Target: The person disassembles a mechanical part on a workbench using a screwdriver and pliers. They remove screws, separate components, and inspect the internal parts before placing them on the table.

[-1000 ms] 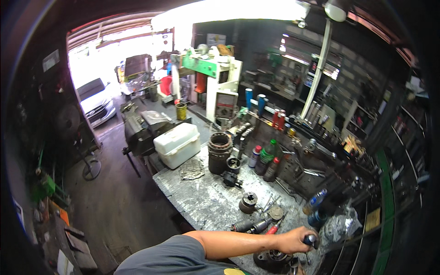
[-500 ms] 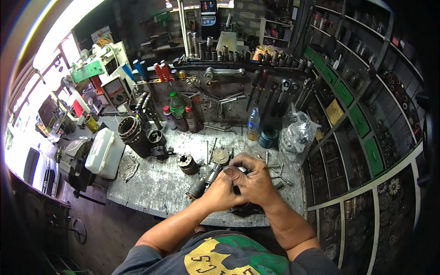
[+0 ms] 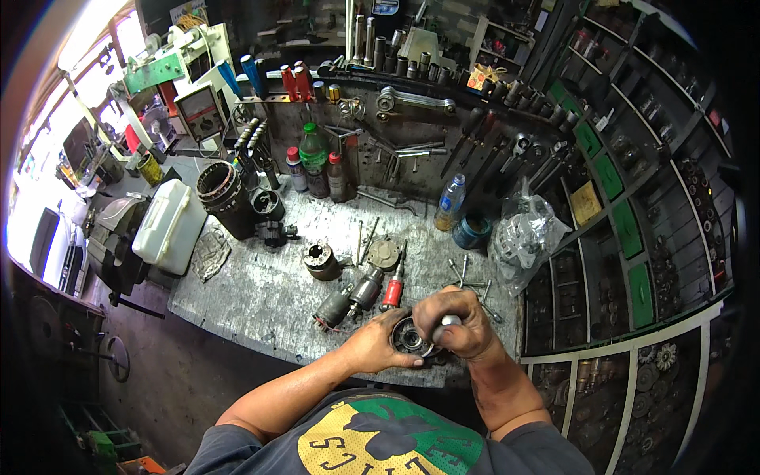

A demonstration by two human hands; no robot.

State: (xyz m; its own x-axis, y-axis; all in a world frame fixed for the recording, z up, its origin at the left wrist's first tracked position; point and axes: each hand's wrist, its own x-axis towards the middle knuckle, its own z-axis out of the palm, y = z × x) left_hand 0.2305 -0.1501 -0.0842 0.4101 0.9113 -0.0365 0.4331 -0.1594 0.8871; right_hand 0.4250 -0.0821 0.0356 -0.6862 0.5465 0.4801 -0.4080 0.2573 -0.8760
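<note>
Near the bench's front edge, my left hand [image 3: 376, 345] is curved around a round dark metal housing [image 3: 412, 339] with a ringed opening facing up. My right hand [image 3: 457, 323] is closed in a fist just over the housing's right side. A rounded silver end [image 3: 450, 321] of a tool pokes out of that fist; the rest of it is hidden. Beyond my hands lie a red-handled tool [image 3: 393, 293] with a slim metal shaft, a cylindrical motor part [image 3: 336, 305] and a round metal cover [image 3: 385, 253].
A toothed metal ring part [image 3: 320, 261] stands left of the cover. Wrenches [image 3: 469, 279] lie to the right, before a bagged metal part [image 3: 522, 241]. Bottles [image 3: 314, 162] line the back, and a white case [image 3: 168, 226] sits at the left.
My hands, earlier clasped together higher over the bench, have come down and apart. The left now shows around the housing, and the red-handled tool is uncovered. The view has also shifted.
</note>
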